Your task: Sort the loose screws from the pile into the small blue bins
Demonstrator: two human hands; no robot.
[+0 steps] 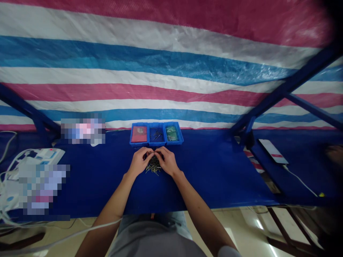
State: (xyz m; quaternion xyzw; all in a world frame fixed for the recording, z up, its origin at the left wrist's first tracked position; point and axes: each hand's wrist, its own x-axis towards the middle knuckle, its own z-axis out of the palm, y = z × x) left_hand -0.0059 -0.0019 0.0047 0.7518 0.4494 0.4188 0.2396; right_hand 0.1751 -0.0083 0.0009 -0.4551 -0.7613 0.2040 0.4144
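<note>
- Head view: a wide tarpaulin of pink, white and blue striped woven plastic (160, 53) is hung behind a long blue-topped bench (214, 171).
- Well to the right of the loose pile of thin dark metal pins with brass-coloured ends (153, 167), a flat smartphone (272, 151) is laid with a white cable (300, 181) attached.
- Just beyond the pile, three small blue plastic trays (157, 144) are set side by side; red, dark and green contents are held in them.
- Left hand (138, 162) and right hand (167, 160) are held just above the pile, partly closed, with the fingers curved inward and the fingertips (153, 154) meeting. Whether a pin is held cannot be told at this size.
- The pins are judged light, stiff and apt to slip or roll, so each is best taken by its shank between fingertips.
</note>
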